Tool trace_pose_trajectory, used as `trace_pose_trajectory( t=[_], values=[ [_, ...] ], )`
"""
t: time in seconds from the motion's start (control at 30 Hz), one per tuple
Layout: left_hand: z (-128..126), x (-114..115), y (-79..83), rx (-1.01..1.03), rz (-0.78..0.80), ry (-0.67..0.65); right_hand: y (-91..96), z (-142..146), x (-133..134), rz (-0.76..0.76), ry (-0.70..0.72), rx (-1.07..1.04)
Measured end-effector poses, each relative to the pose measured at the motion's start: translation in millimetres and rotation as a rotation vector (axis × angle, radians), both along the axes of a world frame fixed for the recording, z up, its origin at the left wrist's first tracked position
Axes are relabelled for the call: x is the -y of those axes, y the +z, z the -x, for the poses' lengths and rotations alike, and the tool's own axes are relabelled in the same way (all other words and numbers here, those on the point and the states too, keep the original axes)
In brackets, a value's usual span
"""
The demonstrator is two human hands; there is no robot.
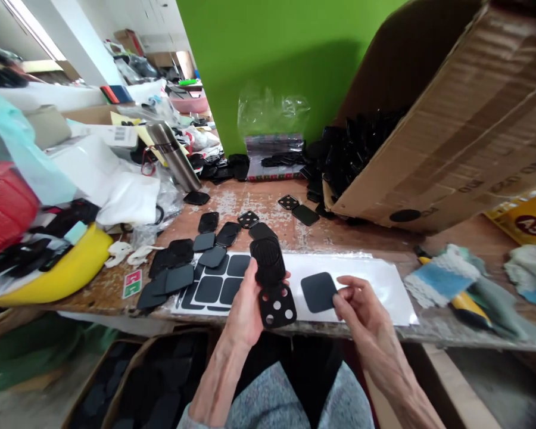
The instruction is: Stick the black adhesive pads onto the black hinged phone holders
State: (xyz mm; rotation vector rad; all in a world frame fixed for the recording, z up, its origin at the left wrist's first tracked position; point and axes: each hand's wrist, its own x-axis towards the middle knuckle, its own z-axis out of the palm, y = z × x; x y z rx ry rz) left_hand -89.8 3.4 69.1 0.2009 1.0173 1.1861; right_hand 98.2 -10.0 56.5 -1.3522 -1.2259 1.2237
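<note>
My left hand (pixel 245 304) grips a small stack of black square plastic plates (pixel 272 280); the nearest plate shows several round holes. My right hand (pixel 361 307) pinches a dark square pad (pixel 318 292) by its right edge, just right of the stack. Under both hands lies a white backing sheet (pixel 375 280) with more dark square pads (pixel 217 286) stuck on its left part. Several loose black plates (pixel 192 250) lie on the wooden table (pixel 348 238) behind the sheet.
A large tipped cardboard box (pixel 451 119) spills black plates at the right. A steel flask (pixel 172 155), plastic bags and a red basket (pixel 4 202) crowd the left. Rags and a yellow-handled tool (pixel 460 298) lie at the right. Boxes of black parts (pixel 152 381) stand below the table edge.
</note>
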Motion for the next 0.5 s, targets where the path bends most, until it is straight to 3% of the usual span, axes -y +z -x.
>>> trace_pose_trajectory(
  t=[0.17, 0.33, 0.5],
  values=[
    [-4, 3, -4.0, 0.048, 0.052, -0.026, 10.6, -4, 19, 0.207, 0.125, -0.155],
    [-11, 9, -3.8, 0.043, 0.045, -0.095, 18.5, 5, 27, 0.277, 0.185, -0.292],
    [-19, 14, -2.6, 0.07, 0.067, -0.077, 8.7, 24, 34, 0.301, 0.195, -0.243]
  ],
)
